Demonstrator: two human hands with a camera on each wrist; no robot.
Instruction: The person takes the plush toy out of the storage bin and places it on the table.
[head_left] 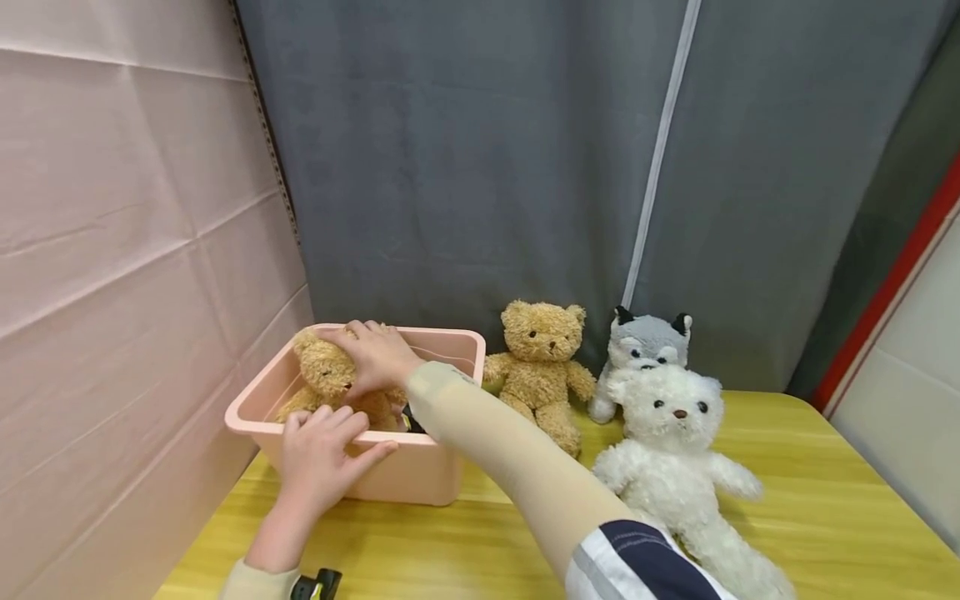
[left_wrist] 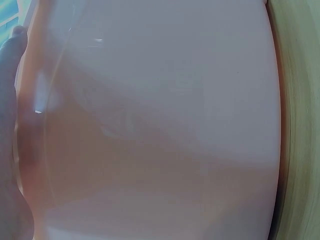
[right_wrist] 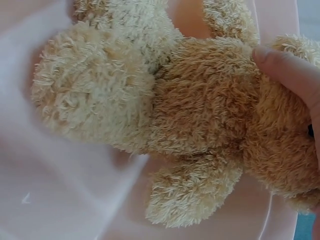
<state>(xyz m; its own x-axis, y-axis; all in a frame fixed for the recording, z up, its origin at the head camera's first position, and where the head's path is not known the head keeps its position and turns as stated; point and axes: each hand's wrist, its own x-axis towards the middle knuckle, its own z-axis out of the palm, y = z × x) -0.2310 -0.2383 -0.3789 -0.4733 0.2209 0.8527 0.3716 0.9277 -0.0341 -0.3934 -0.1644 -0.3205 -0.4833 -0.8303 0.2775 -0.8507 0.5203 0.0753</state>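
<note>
A pink plastic bin (head_left: 405,467) stands at the table's left side. Its outer wall (left_wrist: 165,110) fills most of the left wrist view. My left hand (head_left: 318,458) grips the near rim, fingers over the edge and thumb along it to the right. Inside the bin is a curly brown teddy bear (head_left: 322,367), and my right hand (head_left: 378,358) holds it by the head. In the right wrist view, the thumb lies by the neck of the teddy bear (right_wrist: 205,95), and its legs hang toward the bin's inside. Part of its face is behind my hand.
Right of the bin sits another brown teddy bear (head_left: 543,358). A grey-and-white plush husky (head_left: 648,337) is behind a white teddy bear (head_left: 675,450). Pink cloth (head_left: 135,275) hangs at the left and a grey curtain (head_left: 465,167) at the back of the yellow table (head_left: 817,483).
</note>
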